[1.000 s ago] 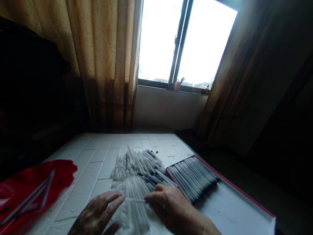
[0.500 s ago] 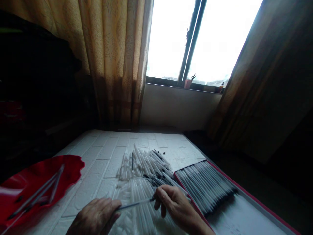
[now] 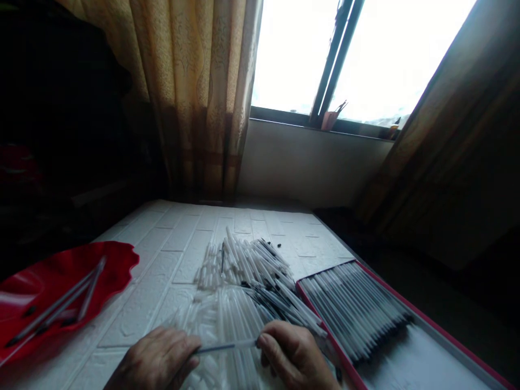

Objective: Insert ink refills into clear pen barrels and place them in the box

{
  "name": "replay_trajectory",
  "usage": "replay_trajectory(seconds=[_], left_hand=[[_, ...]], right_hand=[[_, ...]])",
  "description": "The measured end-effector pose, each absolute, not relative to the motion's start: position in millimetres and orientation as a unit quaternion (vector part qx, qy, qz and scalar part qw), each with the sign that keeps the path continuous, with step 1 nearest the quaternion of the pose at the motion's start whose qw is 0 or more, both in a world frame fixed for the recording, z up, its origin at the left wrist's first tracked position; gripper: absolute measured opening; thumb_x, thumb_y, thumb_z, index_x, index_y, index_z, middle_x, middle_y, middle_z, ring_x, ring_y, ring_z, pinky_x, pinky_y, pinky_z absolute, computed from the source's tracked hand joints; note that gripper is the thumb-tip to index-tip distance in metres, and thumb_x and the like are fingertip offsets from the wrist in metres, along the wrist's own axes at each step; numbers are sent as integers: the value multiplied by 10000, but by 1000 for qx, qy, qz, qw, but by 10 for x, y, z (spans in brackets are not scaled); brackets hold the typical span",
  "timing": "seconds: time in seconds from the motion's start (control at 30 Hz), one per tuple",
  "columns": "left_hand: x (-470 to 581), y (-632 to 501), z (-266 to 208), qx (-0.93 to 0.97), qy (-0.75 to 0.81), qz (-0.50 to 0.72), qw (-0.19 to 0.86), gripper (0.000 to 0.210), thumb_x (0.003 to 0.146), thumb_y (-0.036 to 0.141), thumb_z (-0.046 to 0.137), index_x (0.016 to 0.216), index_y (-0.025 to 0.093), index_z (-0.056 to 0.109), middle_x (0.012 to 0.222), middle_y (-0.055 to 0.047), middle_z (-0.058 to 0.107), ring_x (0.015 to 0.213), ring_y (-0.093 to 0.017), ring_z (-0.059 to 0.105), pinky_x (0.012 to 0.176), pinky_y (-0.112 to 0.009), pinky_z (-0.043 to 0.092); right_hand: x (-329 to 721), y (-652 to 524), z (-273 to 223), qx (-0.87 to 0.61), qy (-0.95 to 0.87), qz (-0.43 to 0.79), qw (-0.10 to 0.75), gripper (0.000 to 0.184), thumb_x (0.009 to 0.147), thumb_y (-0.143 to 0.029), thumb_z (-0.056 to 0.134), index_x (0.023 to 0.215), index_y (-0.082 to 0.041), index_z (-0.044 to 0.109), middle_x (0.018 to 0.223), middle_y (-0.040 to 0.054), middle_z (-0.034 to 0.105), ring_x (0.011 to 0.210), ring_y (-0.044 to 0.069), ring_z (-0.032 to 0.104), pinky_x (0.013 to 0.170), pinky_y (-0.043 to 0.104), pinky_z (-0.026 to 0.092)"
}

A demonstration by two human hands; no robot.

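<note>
Near the table's front edge, a slim pen (image 3: pixel 221 347) stretches level between my two hands. My left hand (image 3: pixel 156 357) is closed round its left end, and my right hand (image 3: pixel 290 352) pinches its right end between thumb and fingers. The pen looks dark on the left part and clear on the right; both ends are hidden by fingers. Under and behind it lie clear plastic tubes (image 3: pixel 238 319) in a loose row. Farther back is a heap of whitish pen tubes (image 3: pixel 247 257), with dark-filled pens (image 3: pixel 270 298) beside my right hand.
At right, a red-edged tray (image 3: pixel 430 357) holds a neat row of black-tipped pens (image 3: pixel 357 309). A red scalloped dish (image 3: pixel 117 254) with a few pens stands at left. The white brick-patterned table (image 3: pixel 162 233) reaches back toward a curtain and window; small black pieces (image 3: pixel 279 246) lie behind the heap.
The view has tilted down and shifted slightly. Both hands keep hold of the pen; the dark part now ends midway, with a clear stretch up to my right fingers.
</note>
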State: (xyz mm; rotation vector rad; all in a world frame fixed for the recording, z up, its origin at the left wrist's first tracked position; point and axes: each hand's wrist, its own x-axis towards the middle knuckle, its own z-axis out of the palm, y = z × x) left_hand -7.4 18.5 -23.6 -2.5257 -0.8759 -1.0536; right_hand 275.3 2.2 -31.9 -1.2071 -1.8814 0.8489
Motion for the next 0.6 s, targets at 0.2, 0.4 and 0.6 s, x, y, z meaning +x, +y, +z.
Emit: replay_trajectory(seconds=[0.2, 0.4, 0.6], left_hand=[[-89, 195, -261, -882, -305, -346, 99, 272, 1095, 343, 388, 1007, 260, 631, 773, 45, 763, 670, -113, 744, 673, -191, 560], [-83, 191, -147, -887, -301, -347, 48, 303, 1099, 395, 358, 1027, 276, 627, 813, 52, 786, 705, -107, 764, 679, -151, 561], [-65, 159, -99, -888, -302, -337, -85, 448, 1105, 424, 289, 785, 258, 555, 590, 84, 634, 490, -63, 648, 507, -126, 469]], right_hand=[[2800, 18, -280, -438, -785, 209, 386, 252, 1004, -341, 533, 927, -198, 726, 756, 50, 752, 663, 165, 699, 685, 222, 537], [2825, 25, -202, -363, -823, 148, 411, 130, 951, -146, 602, 1010, -191, 708, 839, 61, 786, 742, 165, 748, 729, 198, 573], [2838, 0, -171, -341, -835, 123, 415, 180, 961, -127, 608, 1071, -221, 714, 911, 69, 792, 804, 174, 764, 761, 212, 598]])
